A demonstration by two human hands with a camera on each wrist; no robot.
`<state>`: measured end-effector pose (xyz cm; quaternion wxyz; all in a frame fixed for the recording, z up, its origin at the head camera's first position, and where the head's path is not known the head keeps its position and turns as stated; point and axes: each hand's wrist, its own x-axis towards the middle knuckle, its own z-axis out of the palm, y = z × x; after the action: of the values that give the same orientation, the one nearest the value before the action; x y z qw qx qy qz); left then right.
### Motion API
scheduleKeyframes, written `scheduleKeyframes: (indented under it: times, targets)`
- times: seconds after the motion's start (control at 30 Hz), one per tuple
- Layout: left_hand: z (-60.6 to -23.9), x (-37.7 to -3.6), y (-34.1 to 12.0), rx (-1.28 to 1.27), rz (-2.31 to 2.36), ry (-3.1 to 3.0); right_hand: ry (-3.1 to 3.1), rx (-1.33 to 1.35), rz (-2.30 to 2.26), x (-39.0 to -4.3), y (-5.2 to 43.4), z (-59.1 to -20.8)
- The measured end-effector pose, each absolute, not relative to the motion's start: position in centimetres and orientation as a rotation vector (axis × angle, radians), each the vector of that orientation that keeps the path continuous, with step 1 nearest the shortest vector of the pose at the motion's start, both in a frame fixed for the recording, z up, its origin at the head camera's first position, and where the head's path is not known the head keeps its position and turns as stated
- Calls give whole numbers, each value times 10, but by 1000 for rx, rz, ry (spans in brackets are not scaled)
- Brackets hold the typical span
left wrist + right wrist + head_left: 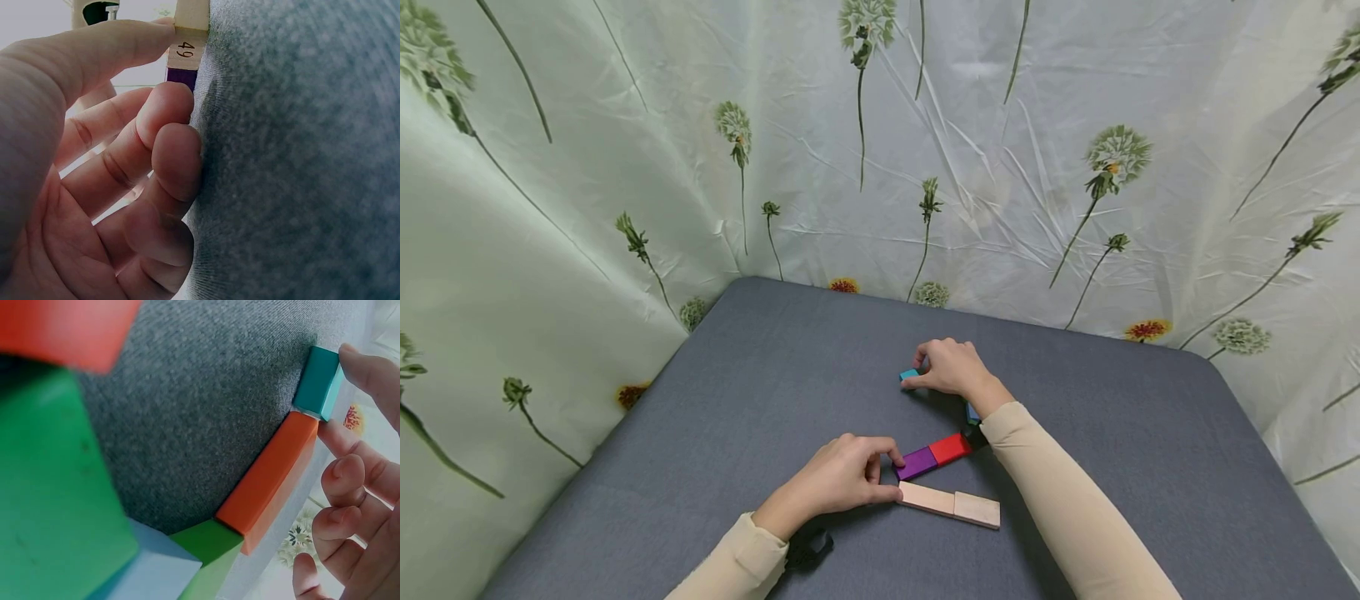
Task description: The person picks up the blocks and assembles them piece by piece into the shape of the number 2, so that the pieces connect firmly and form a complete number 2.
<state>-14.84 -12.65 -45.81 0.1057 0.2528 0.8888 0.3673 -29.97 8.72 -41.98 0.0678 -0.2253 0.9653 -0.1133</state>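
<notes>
My right hand pinches a small teal block between thumb and index finger, at the end of an orange block. A green block and a light blue block continue that row. Nearer the body, my left hand has its index finger on the end of a purple block and its thumb on the end of a plain wooden block. These two ends lie between its fingers. A red block adjoins the purple one. My right arm hides part of the row.
A second plain wooden block continues from the first. Close to the right wrist camera is a large, blurred green block. The grey tabletop meets a flower-patterned curtain at its back and left edges.
</notes>
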Motion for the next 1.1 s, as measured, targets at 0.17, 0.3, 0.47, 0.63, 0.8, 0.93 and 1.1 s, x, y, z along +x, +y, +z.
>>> scheduleKeyframes:
  times: [0.17, 0.3, 0.47, 0.63, 0.8, 0.93, 1.1]
  targets:
    - [-458, -149, -126, 742, 1081, 2612, 2897, -678, -360, -300, 89, -419]
    - [-457, -149, -126, 734, 1074, 2611, 2890, -684, -370, -300, 90, -419]
    - [-457, -149, -125, 730, 1066, 2613, 2879, -704, -389, -300, 93, -418]
    - [-456, -148, -124, 735, 1070, 2611, 2864, -691, -480, -298, 100, -411]
    - [-456, -149, -125, 729, 1071, 2601, 2877, -682, -524, -298, 110, -403]
    - [-457, -149, -125, 739, 1066, 2602, 2892, -676, -575, -296, 119, -400]
    - [-458, -149, -126, 747, 1061, 2607, 2909, -660, -631, -292, 132, -398]
